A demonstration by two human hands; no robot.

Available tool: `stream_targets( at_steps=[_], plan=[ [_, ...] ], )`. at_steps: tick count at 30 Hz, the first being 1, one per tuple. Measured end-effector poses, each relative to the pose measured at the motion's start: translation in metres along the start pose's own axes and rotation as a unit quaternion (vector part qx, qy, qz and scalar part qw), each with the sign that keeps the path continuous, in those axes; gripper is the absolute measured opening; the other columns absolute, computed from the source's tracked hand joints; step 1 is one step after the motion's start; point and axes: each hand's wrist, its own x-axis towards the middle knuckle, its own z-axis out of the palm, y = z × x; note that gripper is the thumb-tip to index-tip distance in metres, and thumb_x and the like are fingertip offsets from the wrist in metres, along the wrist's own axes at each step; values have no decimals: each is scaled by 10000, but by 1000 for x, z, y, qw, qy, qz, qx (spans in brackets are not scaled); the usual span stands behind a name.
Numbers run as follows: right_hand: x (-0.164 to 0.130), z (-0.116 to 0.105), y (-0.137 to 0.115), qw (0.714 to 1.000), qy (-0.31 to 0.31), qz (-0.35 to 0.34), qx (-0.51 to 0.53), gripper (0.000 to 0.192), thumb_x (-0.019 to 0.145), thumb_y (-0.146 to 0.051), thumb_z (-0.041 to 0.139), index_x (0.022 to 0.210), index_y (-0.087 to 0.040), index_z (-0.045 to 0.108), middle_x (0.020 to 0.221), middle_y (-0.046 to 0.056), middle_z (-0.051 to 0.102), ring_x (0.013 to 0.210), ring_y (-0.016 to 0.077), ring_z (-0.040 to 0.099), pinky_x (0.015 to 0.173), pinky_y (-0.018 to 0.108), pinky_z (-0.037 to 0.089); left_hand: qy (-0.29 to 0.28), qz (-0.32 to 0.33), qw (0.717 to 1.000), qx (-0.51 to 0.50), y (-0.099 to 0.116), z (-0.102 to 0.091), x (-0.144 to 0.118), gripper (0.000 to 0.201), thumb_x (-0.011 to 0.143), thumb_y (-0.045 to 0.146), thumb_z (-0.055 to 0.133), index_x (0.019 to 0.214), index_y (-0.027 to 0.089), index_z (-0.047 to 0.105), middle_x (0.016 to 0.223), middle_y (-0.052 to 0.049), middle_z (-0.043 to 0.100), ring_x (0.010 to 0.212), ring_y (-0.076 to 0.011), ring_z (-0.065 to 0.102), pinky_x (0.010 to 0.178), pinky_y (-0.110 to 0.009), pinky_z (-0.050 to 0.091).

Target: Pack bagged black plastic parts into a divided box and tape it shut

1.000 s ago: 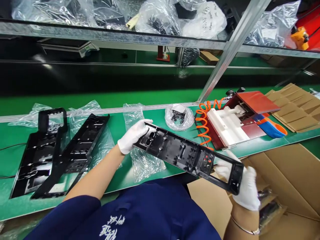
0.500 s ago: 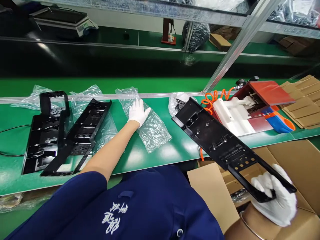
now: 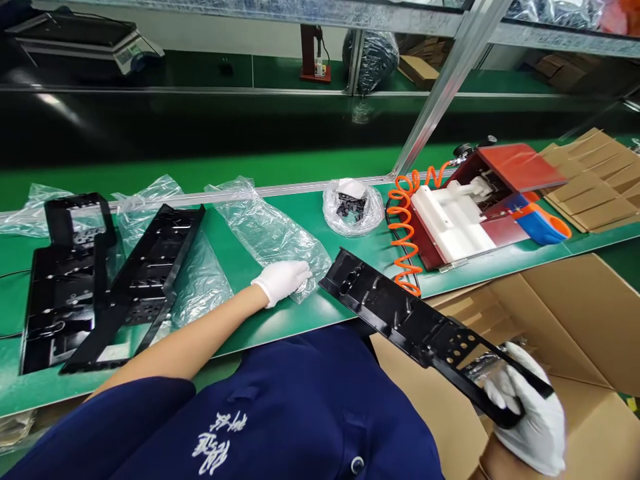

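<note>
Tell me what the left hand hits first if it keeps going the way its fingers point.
The left hand rests on a clear plastic bag, fingers pointing right. Just ahead is the near end of the black plastic frame held by the right hand, though depth is unclear.

Glossy black moulded plastic frame (image 3: 420, 327), white knit cloth gloves on both hands, crinkled clear plastic bag (image 3: 270, 230), smooth satin green bench mat (image 3: 350, 257), matt brown corrugated cardboard box (image 3: 585, 320).

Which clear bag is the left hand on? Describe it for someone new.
Start at the green bench and find the diagonal metal post. Left of its foot lie several clear bags; the flat clear bag under the left hand lies bare, while the others lie under black frames or hold small parts.
</note>
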Motion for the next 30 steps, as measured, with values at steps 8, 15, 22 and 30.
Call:
stream_targets(
  at_steps=[8,15,22,30],
  plan=[
    [4,15,13,997,-58,44,-34,447,707,-320,838,1112,-202,693,447,-107,346,375,59,311,381,208,328,109,31,990,-84,22,-29,-2,279,916,343,413,675,221,488,656,6,541,641,-163,509,633,-288,338],
    [6,26,25,996,-50,77,-1,451,699,-319,837,1096,-189,667,542,-105,366,401,21,258,359,160,245,-8,110,993,-40,20,-32,-6,285,857,362,448,612,217,456,615,17,515,597,-152,439,594,-293,292],
    [4,42,34,992,-80,92,12,429,728,-323,831,1099,-191,660,535,-111,359,389,14,241,353,149,222,144,41,980,-130,30,-41,0,290,861,364,418,610,220,397,620,11,481,622,-151,444,608,-287,313],
    [5,52,36,994,-82,74,16,367,759,-333,812,1058,-195,651,540,-114,348,393,12,225,351,141,218,68,-18,997,-38,29,-43,-2,233,889,418,439,758,242,515,750,-2,630,696,-193,576,618,-301,340]
  ],
)
